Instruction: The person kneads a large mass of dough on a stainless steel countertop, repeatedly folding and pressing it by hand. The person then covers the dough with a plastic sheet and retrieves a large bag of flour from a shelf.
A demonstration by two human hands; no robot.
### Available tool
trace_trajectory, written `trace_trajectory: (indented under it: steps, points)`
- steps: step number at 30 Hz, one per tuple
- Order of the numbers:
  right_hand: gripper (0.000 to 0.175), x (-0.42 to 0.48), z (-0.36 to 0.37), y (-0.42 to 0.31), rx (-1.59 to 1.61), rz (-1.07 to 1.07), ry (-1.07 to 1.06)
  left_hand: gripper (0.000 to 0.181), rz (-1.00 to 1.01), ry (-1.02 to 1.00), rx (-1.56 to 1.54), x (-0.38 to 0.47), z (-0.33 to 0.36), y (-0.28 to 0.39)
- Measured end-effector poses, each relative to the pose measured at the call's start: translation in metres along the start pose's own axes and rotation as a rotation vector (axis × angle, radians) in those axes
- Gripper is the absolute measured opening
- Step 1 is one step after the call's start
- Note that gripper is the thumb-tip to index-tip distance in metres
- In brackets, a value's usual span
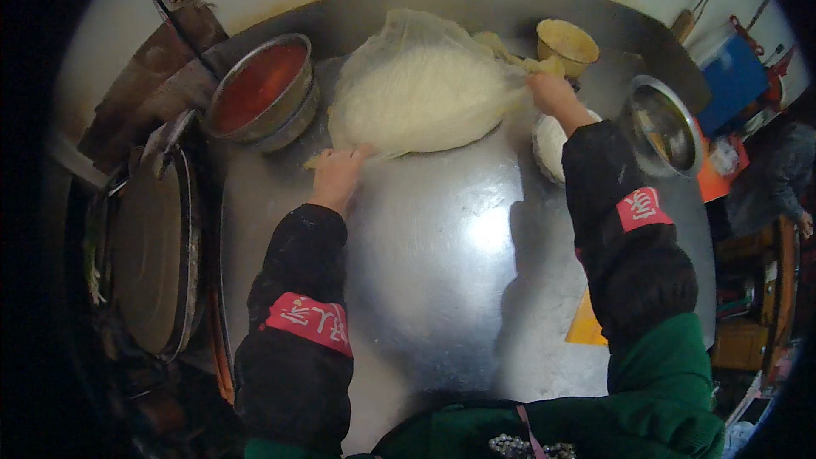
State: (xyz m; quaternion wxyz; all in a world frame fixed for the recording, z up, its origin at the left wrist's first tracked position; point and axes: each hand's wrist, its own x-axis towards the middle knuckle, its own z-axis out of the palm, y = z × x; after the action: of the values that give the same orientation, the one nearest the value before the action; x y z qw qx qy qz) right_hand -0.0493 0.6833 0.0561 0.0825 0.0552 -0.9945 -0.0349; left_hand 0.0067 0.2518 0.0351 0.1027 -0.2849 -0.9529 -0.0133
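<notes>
A large pale mass that looks like dough (421, 89) rests on the steel worktop (433, 255) under a thin, cloudy plastic sheet (414, 22). My left hand (338, 175) pinches the sheet at its near left corner. Up at the right, my right hand (556, 97) grips a bunched, yellowish part of the sheet. Between both hands the plastic is drawn across the mass. A bowl of white powder (549, 143) sits just below my right hand, partly hidden by my sleeve.
At the left stand a metal bowl of red contents (261, 86) and a round griddle (150, 255). To the right are a yellow cup (567, 44), a metal basin (666, 124) and an orange-yellow flat piece (586, 322). Another person (781, 172) is at the far right.
</notes>
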Motion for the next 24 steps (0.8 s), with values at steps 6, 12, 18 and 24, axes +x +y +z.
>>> trace_trajectory:
  steps: [6,12,18,24]
  points:
    - [0.018,-0.009,-0.016,-0.018,-0.155,0.046,-0.254,0.022,-0.183,-0.183,-0.017,-0.012,0.003,-0.009]
    - [0.021,-0.03,-0.029,-0.029,-0.355,-0.064,-0.255,0.038,-0.175,-0.356,0.049,-0.024,0.001,-0.009]
    - [0.016,-0.036,-0.016,-0.079,-0.091,-0.091,0.045,0.055,-0.126,-0.058,-0.063,-0.091,-0.034,0.013]
    - [0.019,-0.081,-0.012,-0.159,0.083,-0.294,0.012,0.045,-0.458,-0.062,-0.284,-0.272,-0.086,0.035]
